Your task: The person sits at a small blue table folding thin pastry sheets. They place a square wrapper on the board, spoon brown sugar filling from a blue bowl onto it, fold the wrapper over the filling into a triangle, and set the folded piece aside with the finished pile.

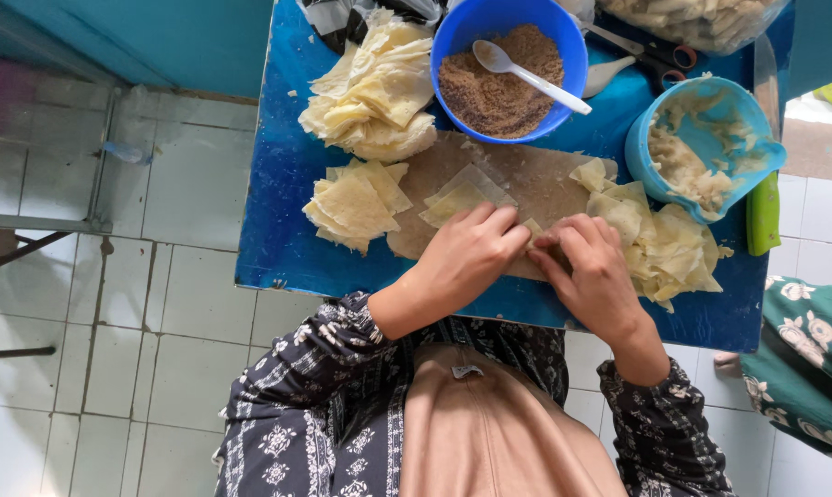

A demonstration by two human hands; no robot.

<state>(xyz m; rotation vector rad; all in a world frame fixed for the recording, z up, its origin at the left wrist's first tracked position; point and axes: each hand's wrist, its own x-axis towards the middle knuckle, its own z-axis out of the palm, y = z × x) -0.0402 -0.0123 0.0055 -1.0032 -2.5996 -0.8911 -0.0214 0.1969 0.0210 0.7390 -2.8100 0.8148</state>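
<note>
My left hand [471, 253] and my right hand [593, 267] meet over a wooden board [535, 179], fingertips pinched together on a small folded pastry wrapper [533, 227], mostly hidden by the fingers. A flat wrapper [462, 195] lies on the board just beyond my left hand. Folded pastries [660, 244] are piled right of my right hand. Stacks of pale wrappers [353, 202] sit left of the board, with a bigger heap [374, 92] behind.
A blue bowl [453, 41] of brown crumbly filling with a white spoon [526, 74] stands at the back. A light-blue tub [637, 147] holds pale paste. Scissors [660, 57] and a green-handled tool [762, 213] lie at the right. The small blue table [278, 184] stands on tiled floor.
</note>
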